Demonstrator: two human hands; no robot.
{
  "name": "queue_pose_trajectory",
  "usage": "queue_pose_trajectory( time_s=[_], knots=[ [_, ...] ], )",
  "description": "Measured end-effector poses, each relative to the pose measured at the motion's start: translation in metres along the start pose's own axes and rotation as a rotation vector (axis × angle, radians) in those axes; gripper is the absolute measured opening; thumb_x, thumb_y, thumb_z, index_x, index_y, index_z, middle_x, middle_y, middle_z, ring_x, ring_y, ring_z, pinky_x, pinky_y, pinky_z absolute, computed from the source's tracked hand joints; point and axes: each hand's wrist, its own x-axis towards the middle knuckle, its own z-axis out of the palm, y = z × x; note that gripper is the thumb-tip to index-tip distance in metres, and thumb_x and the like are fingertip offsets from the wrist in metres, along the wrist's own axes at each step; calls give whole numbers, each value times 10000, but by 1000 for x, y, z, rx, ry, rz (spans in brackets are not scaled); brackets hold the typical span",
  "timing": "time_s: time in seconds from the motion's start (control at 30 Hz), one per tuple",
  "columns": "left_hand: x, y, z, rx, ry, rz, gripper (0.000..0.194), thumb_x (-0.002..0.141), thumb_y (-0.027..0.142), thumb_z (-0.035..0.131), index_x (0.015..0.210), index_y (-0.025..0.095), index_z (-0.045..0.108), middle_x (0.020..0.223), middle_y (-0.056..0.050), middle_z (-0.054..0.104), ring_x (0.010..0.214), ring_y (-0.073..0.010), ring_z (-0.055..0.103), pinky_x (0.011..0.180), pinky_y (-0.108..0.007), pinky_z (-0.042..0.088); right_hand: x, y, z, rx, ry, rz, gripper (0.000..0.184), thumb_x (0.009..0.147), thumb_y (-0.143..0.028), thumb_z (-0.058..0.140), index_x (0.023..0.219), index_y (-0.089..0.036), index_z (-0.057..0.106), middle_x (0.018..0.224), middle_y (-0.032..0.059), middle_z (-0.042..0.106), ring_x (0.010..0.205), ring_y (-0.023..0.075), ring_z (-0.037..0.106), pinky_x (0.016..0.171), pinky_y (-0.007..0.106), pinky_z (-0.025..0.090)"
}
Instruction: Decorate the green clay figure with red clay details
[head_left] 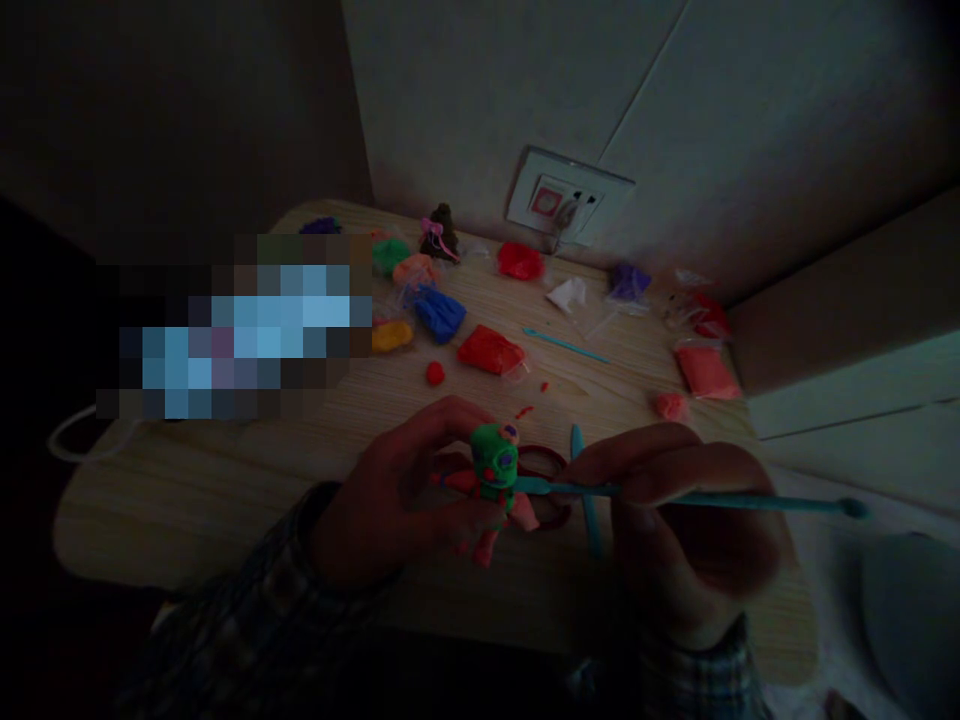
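Observation:
My left hand [409,495] is closed around a small clay figure [493,460] with a green head, purple eyes and pink-red limbs. My right hand [675,510] pinches a thin blue modelling tool [750,500], held nearly level. The tool's flat left tip meets the figure just below its head; whether it presses in or only touches, I cannot tell. Behind the figure lie red-handled scissors [551,460], partly hidden by the hands. A second blue tool [577,445] lies on the table beneath the held one.
On the wooden table [247,500] lie bags of red [491,350], blue [440,313] and purple clay [630,283]. A red clay ball [435,373], another blue tool [566,345] and a brown figure [441,235] with a pink bow are there too. A wall socket [568,198] holds a plug.

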Motion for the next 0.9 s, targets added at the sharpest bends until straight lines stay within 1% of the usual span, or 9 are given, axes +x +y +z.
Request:
queue_pose_trajectory(
  time_s=[0.17, 0.27, 0.47, 0.53, 0.63, 0.73, 0.83, 0.9],
  knots=[
    [1, 1, 0, 0, 5, -16, 211, 775, 170, 774, 937, 184, 640, 945, -3, 626, 579, -113, 677, 469, -178, 559, -1, 0, 1, 23, -4, 4, 156, 845, -30, 618, 932, -152, 660, 831, 31, 710, 788, 154, 657, 576, 244, 550],
    [1, 2, 0, -3, 4, -14, 215, 776, 191, 777, 936, 182, 633, 945, -5, 626, 584, -120, 676, 469, -189, 556, -1, 0, 1, 43, 5, -9, 150, 855, -33, 612, 941, -146, 661, 837, 29, 703, 801, 146, 659, 605, 236, 557],
    [0, 2, 0, 8, -2, -28, 187, 771, 168, 766, 915, 186, 648, 930, 4, 618, 584, -120, 675, 468, -192, 543, 0, -1, 1, 23, -8, 7, 142, 860, -57, 632, 945, -166, 665, 834, 29, 713, 759, 158, 656, 549, 255, 553],
    [0, 2, 0, 38, 20, -33, 196, 761, 163, 768, 917, 189, 653, 926, -1, 624, 626, -134, 685, 470, -183, 532, 1, 0, 1, 12, -15, 0, 130, 860, -63, 633, 938, -162, 666, 823, 31, 714, 754, 160, 656, 540, 258, 550],
    [0, 2, -1, 115, 64, -33, 211, 735, 164, 777, 909, 185, 658, 906, -22, 652, 781, -192, 702, 544, -202, 549, 2, 0, 1, 18, 6, -25, 120, 862, -57, 629, 934, -147, 664, 817, 31, 709, 770, 153, 659, 552, 247, 552],
    [0, 2, -1, 153, 85, -33, 217, 716, 203, 790, 886, 187, 654, 860, -29, 672, 941, -260, 687, 692, -285, 588, 2, 1, 2, 27, -3, -33, 116, 861, -51, 635, 933, -138, 662, 835, 29, 711, 779, 143, 659, 570, 235, 557],
    [-1, 3, -1, 169, 103, -36, 217, 713, 200, 789, 886, 191, 658, 867, -30, 680, 1001, -269, 668, 825, -346, 578, 2, 1, 2, 35, -16, -33, 118, 866, -51, 632, 942, -137, 660, 846, 29, 711, 790, 140, 661, 565, 228, 555],
    [-1, 2, -1, 169, 99, -17, 212, 723, 204, 786, 897, 188, 664, 863, -28, 676, 977, -255, 670, 841, -351, 569, 1, 2, 2, 36, 2, -48, 117, 868, -52, 625, 941, -136, 660, 833, 28, 708, 794, 142, 662, 556, 227, 551]
  ],
)
